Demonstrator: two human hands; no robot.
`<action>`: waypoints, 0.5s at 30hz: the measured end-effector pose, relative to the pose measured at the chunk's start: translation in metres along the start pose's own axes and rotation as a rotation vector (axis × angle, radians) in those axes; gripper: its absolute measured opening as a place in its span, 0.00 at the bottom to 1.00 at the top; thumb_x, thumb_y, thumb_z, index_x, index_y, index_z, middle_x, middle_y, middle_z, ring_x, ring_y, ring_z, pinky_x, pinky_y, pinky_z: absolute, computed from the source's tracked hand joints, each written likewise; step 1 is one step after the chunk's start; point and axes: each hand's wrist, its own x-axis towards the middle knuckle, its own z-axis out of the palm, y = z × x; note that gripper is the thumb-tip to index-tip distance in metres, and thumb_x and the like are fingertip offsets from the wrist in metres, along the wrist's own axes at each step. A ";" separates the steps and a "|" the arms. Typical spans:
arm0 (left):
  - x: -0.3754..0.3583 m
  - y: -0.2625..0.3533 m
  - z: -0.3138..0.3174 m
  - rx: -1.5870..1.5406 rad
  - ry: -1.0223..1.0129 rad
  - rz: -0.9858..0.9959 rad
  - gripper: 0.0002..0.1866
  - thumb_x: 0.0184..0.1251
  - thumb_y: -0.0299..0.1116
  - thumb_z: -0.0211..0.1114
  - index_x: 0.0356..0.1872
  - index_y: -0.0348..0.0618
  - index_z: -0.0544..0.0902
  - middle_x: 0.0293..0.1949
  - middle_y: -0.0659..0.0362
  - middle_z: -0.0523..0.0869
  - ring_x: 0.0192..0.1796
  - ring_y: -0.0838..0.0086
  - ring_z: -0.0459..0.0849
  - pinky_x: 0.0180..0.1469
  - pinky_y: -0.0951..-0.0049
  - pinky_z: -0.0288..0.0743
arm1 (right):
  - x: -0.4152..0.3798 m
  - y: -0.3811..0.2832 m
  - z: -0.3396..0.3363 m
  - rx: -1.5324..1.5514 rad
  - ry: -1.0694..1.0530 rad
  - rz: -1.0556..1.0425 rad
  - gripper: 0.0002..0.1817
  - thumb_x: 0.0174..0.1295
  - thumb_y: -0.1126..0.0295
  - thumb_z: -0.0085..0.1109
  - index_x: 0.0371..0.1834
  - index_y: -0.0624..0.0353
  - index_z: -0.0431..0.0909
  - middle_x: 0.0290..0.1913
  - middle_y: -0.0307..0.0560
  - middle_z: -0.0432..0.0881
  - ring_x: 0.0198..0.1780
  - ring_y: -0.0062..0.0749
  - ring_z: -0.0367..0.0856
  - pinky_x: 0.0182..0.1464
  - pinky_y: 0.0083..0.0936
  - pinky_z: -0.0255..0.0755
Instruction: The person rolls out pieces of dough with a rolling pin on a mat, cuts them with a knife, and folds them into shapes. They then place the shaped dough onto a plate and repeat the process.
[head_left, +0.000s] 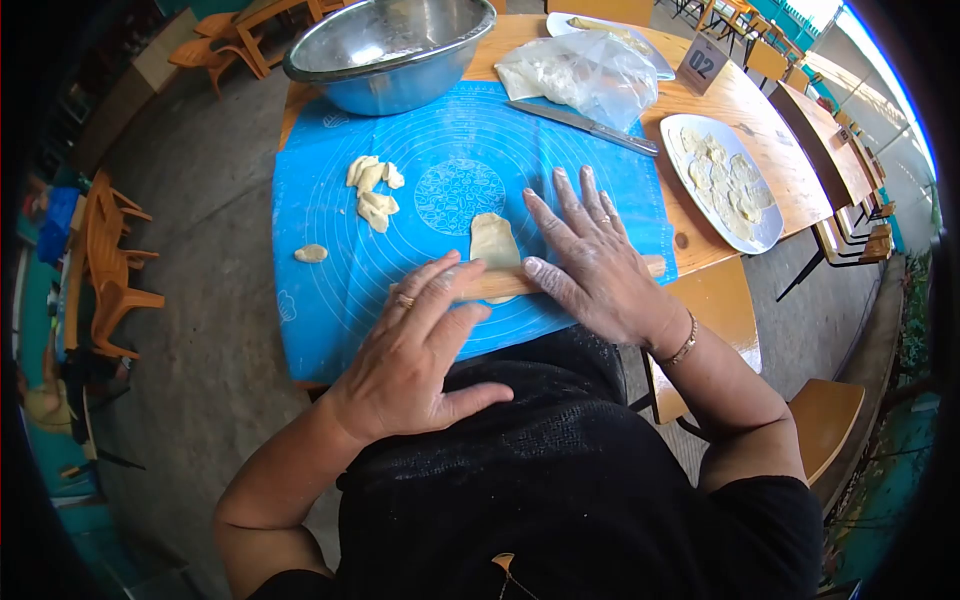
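A wooden rolling pin (492,284) lies across a flattened dough piece (492,241) on a blue mat (335,300), close to the person's body. The left hand (415,340) rests over the pin's left end, fingers extended and thumb held apart; the right hand (592,262), fingers spread wide, lies flat over its other end. Neither wraps around it. The pin looks rigid and fairly light, best steadied near both ends; the dough seems soft, easily torn, best lifted gently from beneath.
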 end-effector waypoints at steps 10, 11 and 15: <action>0.004 -0.023 0.022 0.251 0.129 -0.208 0.59 0.60 0.57 0.69 0.76 0.26 0.42 0.78 0.33 0.42 0.80 0.38 0.36 0.78 0.41 0.32 | 0.003 -0.031 0.009 -0.085 0.167 -0.096 0.37 0.70 0.45 0.48 0.73 0.63 0.63 0.74 0.75 0.55 0.77 0.73 0.46 0.73 0.70 0.37; 0.004 -0.024 0.023 0.254 0.130 -0.204 0.59 0.60 0.57 0.69 0.76 0.26 0.42 0.78 0.33 0.42 0.80 0.38 0.36 0.78 0.41 0.32 | 0.011 -0.028 0.011 -0.086 0.171 -0.094 0.37 0.70 0.45 0.48 0.73 0.63 0.63 0.74 0.75 0.55 0.77 0.73 0.46 0.73 0.70 0.37; -0.001 -0.027 0.028 0.256 0.187 -0.204 0.64 0.58 0.60 0.70 0.76 0.26 0.37 0.76 0.29 0.38 0.79 0.33 0.32 0.76 0.36 0.30 | 0.044 -0.012 0.026 -0.194 0.209 -0.052 0.39 0.70 0.44 0.44 0.74 0.65 0.62 0.74 0.74 0.56 0.79 0.69 0.44 0.73 0.72 0.32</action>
